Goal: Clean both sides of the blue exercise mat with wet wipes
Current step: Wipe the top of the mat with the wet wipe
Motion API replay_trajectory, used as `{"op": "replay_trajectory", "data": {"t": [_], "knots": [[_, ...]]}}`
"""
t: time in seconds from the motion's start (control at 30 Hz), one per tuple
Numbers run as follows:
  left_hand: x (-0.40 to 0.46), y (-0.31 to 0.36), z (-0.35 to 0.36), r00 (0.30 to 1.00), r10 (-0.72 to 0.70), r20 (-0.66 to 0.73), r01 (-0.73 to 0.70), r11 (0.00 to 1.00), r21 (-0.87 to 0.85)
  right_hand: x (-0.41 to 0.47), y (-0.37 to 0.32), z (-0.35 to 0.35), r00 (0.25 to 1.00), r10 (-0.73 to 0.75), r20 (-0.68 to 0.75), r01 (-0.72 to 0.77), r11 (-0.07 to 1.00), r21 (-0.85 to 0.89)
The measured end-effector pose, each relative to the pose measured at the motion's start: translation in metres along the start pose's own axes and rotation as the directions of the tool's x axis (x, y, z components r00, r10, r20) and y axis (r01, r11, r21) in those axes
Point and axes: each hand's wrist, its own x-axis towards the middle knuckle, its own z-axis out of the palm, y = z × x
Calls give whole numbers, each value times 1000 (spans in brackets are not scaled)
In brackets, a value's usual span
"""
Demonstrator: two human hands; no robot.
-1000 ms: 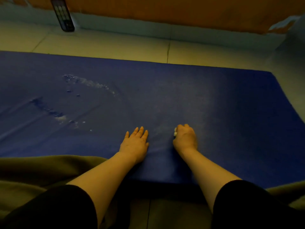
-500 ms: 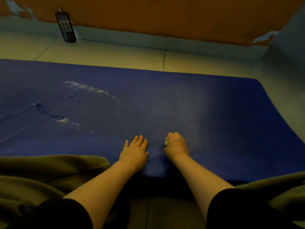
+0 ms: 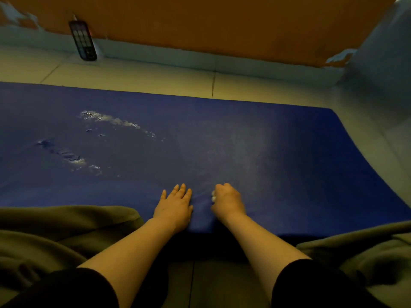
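Note:
The blue exercise mat (image 3: 289, 163) lies flat across the tiled floor, its right end near the wall. White scuffed patches (image 3: 106, 118) and dark marks (image 3: 66, 155) show on its left part. My left hand (image 3: 174, 205) rests flat on the mat near its front edge, fingers straight. Just to its right, my right hand (image 3: 228, 202) is curled round a small white wet wipe (image 3: 213, 197), pressing it onto the mat. Only a bit of the wipe peeks out at the thumb side.
A dark remote control (image 3: 82, 41) leans against the skirting at the back left. Olive-green cloth (image 3: 55, 236) lies over my knees on the left, and more olive-green cloth (image 3: 367, 252) on the right, overlapping the mat's front edge. An orange wall (image 3: 222, 23) runs behind.
My right hand with the wipe has slid left along the mat, closer to my left hand. The view has tilted up slightly. My left hand stayed put.

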Motion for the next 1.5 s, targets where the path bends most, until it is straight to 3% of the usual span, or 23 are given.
{"op": "replay_trajectory", "data": {"t": [0.07, 0.13, 0.33, 0.4, 0.63, 0.83, 0.9, 1.07, 1.13, 1.23, 1.3, 1.37, 1.43, 1.5], "knots": [[-1, 2, 1, 1000, -9, -6, 9, 1000, 1, -8, -21, 3, 989, -134, 57, 133, 991, 17], [-3, 2, 2, 1000, -3, 1, 3, 1000, -7, -12, -20, 1, 983, -170, 74, 170, 985, 8], [-12, -1, 1, 999, 35, 25, -35, 999, -8, -10, 49, -15, 987, 158, -38, -159, 987, -9], [-14, 0, 2, 999, 33, 15, -33, 999, -15, -14, 44, -16, 983, 179, -41, -179, 984, -17], [-21, 7, 5, 1000, 1, 10, -1, 1000, 4, -34, -19, 2, 986, -151, 67, 149, 988, 31], [-30, 0, 5, 998, 54, 22, -53, 998, -17, -33, 45, -16, 987, 156, -27, -158, 987, -43], [-31, 0, 6, 999, 49, 9, -48, 999, -19, -36, 37, -16, 984, 174, -31, -176, 983, -57], [-35, 5, 10, 1000, 27, -3, -27, 999, -33, -61, -35, 7, 985, -159, 62, 157, 987, 39], [-36, 6, 10, 999, 34, -1, -34, 999, -32, -68, -35, 8, 980, -190, 62, 188, 981, 38], [-37, 4, 8, 999, 45, 11, -45, 999, -11, -63, 8, -5, 1000, 2, 26, -1, 1000, -22], [-38, 3, 7, 998, 55, 7, -55, 998, -15, -61, 43, -15, 982, 182, -39, -184, 981, -53], [-40, 3, 8, 998, 61, -9, -61, 998, -19, -63, 53, -19, 962, 262, -83, -268, 961, -72], [-40, 4, 9, 998, 61, -13, -61, 998, -31, -66, 30, -11, 979, 197, -57, -199, 979, -31], [-40, 5, 12, 998, 58, -18, -58, 998, -28, -73, -7, 2, 999, 35, 9, -35, 999, 16]]}}
